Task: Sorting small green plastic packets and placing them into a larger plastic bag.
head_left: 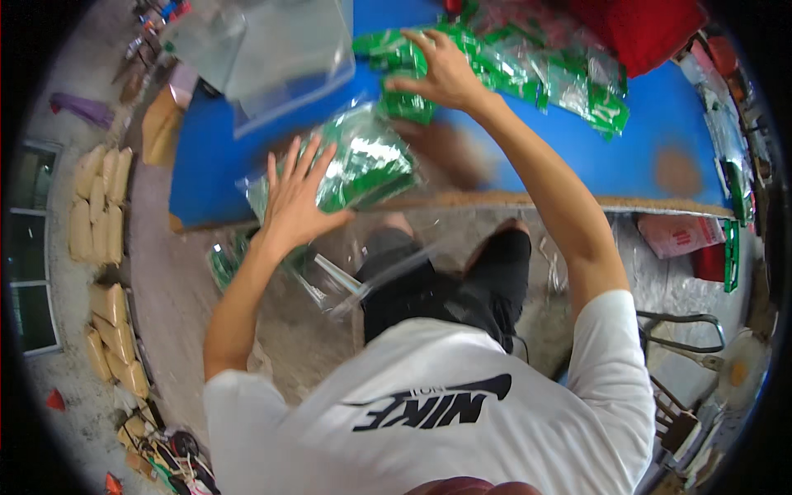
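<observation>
Left hand (pixel 290 205) spread flat, fingers (pixel 312 157) splayed wide, pressing on a clear bag (pixel 363 165) stuffed with green packets, gripping nothing. Bag lying at the near edge of the blue bench (pixel 627 157), partly overhanging it, slightly blurred. Right hand (pixel 441 76) farther back on the bench, fingers half curled, resting on a small stack of green packets (pixel 404 106); cannot tell whether actually pinching one or only touching. Loose heap of green packets (pixel 569 82) spread to the right of that hand, reaching toward a red cloth (pixel 652 29) at the far right corner. Clear plastic box (pixel 280 58) standing at the far left of the bench, well apart from the bag. More clear plastic (pixel 346 280) hanging below the bench edge near the left forearm, with a few green packets (pixel 223 264) beside it lower down. Below the bench, knees in black shorts (pixel 445 280) and a white shirt (pixel 429 412) with a dark printed mark. On the floor at left, rows of tan sacks (pixel 99 206) near a window (pixel 29 247). At right, under the bench, a pink sheet (pixel 681 235) and a metal frame (pixel 685 330).
</observation>
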Available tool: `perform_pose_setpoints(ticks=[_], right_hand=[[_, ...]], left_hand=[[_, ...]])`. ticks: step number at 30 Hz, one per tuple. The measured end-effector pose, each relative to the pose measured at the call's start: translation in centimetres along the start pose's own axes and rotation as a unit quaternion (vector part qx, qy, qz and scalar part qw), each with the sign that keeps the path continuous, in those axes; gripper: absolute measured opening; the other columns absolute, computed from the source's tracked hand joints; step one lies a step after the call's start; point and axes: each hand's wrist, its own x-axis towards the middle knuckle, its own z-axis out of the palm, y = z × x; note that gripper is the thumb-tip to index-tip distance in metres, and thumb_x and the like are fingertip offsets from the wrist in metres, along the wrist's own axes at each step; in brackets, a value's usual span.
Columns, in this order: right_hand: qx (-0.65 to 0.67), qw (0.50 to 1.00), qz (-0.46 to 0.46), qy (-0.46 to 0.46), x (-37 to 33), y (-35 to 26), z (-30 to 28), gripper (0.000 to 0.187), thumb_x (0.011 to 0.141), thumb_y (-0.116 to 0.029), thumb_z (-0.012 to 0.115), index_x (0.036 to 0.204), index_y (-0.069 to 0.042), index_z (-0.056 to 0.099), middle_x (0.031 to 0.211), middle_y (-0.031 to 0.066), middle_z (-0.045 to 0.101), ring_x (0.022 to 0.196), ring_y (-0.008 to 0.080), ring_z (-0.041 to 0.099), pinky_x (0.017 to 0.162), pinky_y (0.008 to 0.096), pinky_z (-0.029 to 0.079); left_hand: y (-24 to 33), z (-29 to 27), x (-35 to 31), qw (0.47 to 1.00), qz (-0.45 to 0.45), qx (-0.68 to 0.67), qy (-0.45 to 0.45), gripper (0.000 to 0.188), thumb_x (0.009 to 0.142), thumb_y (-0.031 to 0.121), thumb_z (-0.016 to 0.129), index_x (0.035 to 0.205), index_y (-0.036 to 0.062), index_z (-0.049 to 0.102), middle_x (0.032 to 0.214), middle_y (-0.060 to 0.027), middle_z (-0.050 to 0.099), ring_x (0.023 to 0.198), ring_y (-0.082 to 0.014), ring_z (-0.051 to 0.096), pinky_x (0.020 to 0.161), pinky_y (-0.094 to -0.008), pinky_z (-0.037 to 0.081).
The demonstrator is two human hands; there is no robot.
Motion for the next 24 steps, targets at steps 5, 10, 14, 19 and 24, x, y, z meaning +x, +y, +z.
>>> perform_pose_setpoints(ticks=[5,10,14,19,24], right_hand=[[-0.162,0.948,0.137,-0.239,2.4,3.4,6.5,0.118,0.059,-0.098,0.049,0.153,-0.028,0.037,0.156,0.023,0.032,0.144,0.0522,0.024,0.112,0.0741,0.012],[-0.159,0.971,0.089,-0.154,-3.0,0.6,4.7,0.103,0.07,-0.092,0.049,0.149,-0.025,0.044,0.15,0.0258,0.039,0.138,0.0514,0.032,0.11,0.0732,0.017],[-0.177,0.974,0.075,-0.116,-4.6,-1.5,2.6,0.102,0.07,-0.089,0.054,0.146,-0.023,0.047,0.146,0.0254,0.043,0.136,0.0497,0.035,0.111,0.0712,0.021],[-0.113,0.985,0.002,-0.13,-8.9,-3.6,0.8,0.1,0.068,-0.086,0.058,0.145,-0.022,0.05,0.141,0.0257,0.047,0.133,0.051,0.039,0.107,0.0699,0.027],[-0.077,0.984,-0.023,-0.157,-12.6,-8.0,-1.9,0.097,0.07,-0.08,0.064,0.147,-0.023,0.048,0.146,0.0219,0.045,0.138,0.047,0.036,0.114,0.0637,0.024]], left_hand=[[-7.2,-2.9,-1.8,0.994,-0.076,-0.001,-0.081,0.106,0.065,0.042,0.086,0.154,0.0166,0.035,0.162,-0.0121,0.027,0.151,-0.0377,0.017,0.12,-0.0613,0.01],[-6.0,-1.6,-2.7,0.983,-0.103,-0.039,0.145,0.074,0.074,0.011,0.079,0.142,0.0083,0.051,0.155,-0.0145,0.039,0.147,-0.0371,0.029,0.119,-0.0507,0.025],[8.0,2.7,-4.3,0.773,-0.069,-0.624,0.09,0.04,0.089,0.005,0.07,0.126,-0.0037,0.057,0.13,-0.0137,0.06,0.119,-0.0221,0.059,0.104,-0.0365,0.046],[12.9,11.3,-6.3,0.44,-0.263,-0.854,-0.087,0.049,0.104,0.035,0.053,0.133,-0.0043,0.05,0.126,-0.0193,0.062,0.12,-0.0267,0.06,0.104,-0.0399,0.047],[14.0,13.2,-4.8,0.278,-0.148,-0.949,0.021,0.087,0.094,0.07,0.042,0.149,0.0039,0.035,0.152,-0.0155,0.042,0.141,-0.03,0.038,0.117,-0.05,0.03]])
